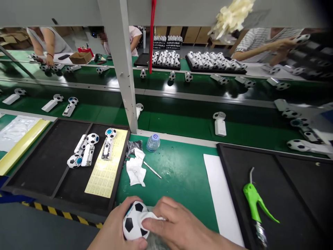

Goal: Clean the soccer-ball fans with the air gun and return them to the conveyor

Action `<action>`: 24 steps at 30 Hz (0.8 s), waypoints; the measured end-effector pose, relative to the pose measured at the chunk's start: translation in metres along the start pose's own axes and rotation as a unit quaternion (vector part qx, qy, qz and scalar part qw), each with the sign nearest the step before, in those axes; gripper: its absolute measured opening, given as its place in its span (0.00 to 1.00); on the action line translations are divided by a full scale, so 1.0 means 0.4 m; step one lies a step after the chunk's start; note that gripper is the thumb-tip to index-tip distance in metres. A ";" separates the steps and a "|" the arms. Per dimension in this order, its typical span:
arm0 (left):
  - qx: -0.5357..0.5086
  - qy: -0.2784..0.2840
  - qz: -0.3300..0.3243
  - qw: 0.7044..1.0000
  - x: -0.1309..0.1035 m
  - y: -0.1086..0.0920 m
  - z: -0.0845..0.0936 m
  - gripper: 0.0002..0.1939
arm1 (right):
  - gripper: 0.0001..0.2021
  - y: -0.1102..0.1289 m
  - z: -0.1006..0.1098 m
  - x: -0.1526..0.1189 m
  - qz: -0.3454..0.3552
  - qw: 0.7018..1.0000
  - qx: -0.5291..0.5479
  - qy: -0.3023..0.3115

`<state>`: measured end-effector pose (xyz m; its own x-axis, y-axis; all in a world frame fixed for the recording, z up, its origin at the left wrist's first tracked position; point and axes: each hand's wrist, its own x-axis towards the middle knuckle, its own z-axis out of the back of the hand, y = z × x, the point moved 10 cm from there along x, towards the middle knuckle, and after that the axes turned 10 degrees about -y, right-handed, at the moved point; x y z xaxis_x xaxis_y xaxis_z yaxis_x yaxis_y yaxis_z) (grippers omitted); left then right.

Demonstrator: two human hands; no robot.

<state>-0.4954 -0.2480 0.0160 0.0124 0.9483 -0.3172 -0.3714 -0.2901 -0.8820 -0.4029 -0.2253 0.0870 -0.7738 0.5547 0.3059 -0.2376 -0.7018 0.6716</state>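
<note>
My left hand [114, 227] is wrapped round the side of a white soccer-ball-patterned device head [132, 218] at the bottom middle. Against its right side my right hand [177, 220] pinches a white wipe [149, 217], thumb pressed down on the ball. Something clear, like plastic, shows under the hands, but I cannot make it out. Beyond them lie a crumpled white tissue [135, 170], a white swab stick [153, 170] and a small clear bottle [153, 143] with a bluish cap.
At left, a black tray [33, 156] holds several ball-headed devices [88, 154] and a yellow label sheet [101, 180]. A green air blow gun [253, 201] lies in the right tray [299, 180]. Behind a metal post [118, 52], conveyor belts [179, 116] carry more devices; co-workers sit beyond.
</note>
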 end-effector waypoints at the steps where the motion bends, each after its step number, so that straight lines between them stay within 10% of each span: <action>1: 0.007 -0.001 -0.005 1.000 -0.007 0.003 -0.004 0.29 | 0.12 -0.002 -0.001 -0.011 0.008 1.000 -0.002 -0.002; 24: 0.029 0.031 0.014 0.999 -0.030 0.007 -0.052 0.27 | 0.18 0.011 -0.017 -0.070 0.038 0.999 -0.034 0.005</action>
<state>-0.4772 -0.2629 0.0099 0.0584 0.9295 -0.3642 -0.4255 -0.3069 -0.8514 -0.3861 -0.2469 0.0767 -0.7964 0.4954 0.3470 -0.2175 -0.7699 0.6000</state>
